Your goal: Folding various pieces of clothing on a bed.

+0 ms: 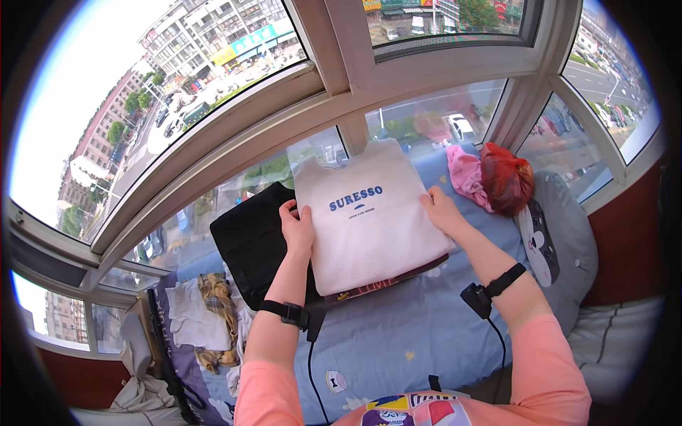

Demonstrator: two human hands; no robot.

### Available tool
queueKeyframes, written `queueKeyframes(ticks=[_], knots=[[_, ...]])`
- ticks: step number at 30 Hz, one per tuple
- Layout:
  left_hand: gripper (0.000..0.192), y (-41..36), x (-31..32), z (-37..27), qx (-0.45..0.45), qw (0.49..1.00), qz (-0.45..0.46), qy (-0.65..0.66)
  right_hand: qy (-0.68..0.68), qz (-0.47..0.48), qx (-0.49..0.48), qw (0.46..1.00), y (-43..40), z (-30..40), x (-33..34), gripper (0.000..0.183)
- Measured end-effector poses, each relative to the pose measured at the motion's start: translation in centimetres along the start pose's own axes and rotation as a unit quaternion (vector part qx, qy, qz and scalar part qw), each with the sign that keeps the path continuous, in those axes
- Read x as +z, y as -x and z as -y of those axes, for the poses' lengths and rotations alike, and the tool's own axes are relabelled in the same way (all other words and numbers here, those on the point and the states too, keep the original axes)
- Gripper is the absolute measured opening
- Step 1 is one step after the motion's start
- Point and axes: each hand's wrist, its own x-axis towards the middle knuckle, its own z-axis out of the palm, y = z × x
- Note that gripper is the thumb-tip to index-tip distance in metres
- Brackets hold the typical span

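Observation:
A folded white shirt (367,239) with blue lettering on its front lies before me. It rests partly on a folded dark maroon garment (388,285) that bears printing and shows along the near edge. My right hand (443,210) pinches the white shirt's right edge. At the opposite edge is my left hand (298,229), its thumb against the shirt and its curled fingers apart from the thumb, over a folded black garment (250,234). That black garment lies to the left and runs partly beneath the white shirt.
A blue patterned bedspread (383,341) lies under the clothes. Rumpled white cloth (194,314) and a plaid garment (218,298) are at left. At right are pink cloth (466,175), a tied red plastic bag (506,181) and a grey animal-face cushion (565,239). Window frames (213,154) border the far side.

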Motion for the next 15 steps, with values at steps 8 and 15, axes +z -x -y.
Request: queueKeyframes(ticks=[8,15], knots=[[0.034,6.4,-3.1,0.6,-0.046,0.995,0.021,-0.081,0.042,-0.034,0.022,0.998,3.1,-2.9,-1.1,0.041],[0.046,12.5,-4.1,3.4,0.031,0.995,-0.001,-0.095,0.026,-0.021,-0.041,0.999,5.7,-1.5,-0.7,0.049]])
